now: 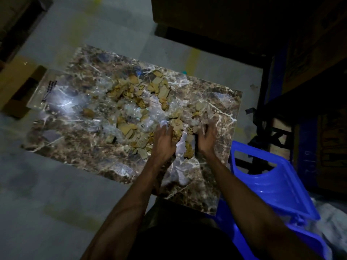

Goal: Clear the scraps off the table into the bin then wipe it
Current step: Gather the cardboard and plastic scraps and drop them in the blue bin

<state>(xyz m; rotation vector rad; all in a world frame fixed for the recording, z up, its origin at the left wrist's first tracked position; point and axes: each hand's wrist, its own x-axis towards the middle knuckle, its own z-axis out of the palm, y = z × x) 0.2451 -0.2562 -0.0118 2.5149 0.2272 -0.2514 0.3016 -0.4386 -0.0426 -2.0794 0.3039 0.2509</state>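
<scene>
A clump of scraps [187, 145] beside the bin [277, 184] was cupped between the left hand [164, 141] and right hand [205, 137], fingers loosely curled. Light, loose and slippery, it was best scooped from underneath.

- A marble-patterned table [78, 132], brown veined with white, shows a polished, glossy top that throws back a bright glare near its far-left corner.
- Strewn across the middle of the table, tan scraps [131, 91] look like torn cardboard, matt and rough-edged.
- Mixed among them, clear plastic film [131, 111] lies crinkled and shiny.
- Just beside the table's near-right corner, a blue bin [277, 186] of smooth moulded plastic carries a soft sheen.
- Beyond the table's far-left corner, a brown cardboard box [13, 79] looks dull and matt.
- Around the table, the grey floor [37, 184] appears smooth, with a faint sheen.
</scene>
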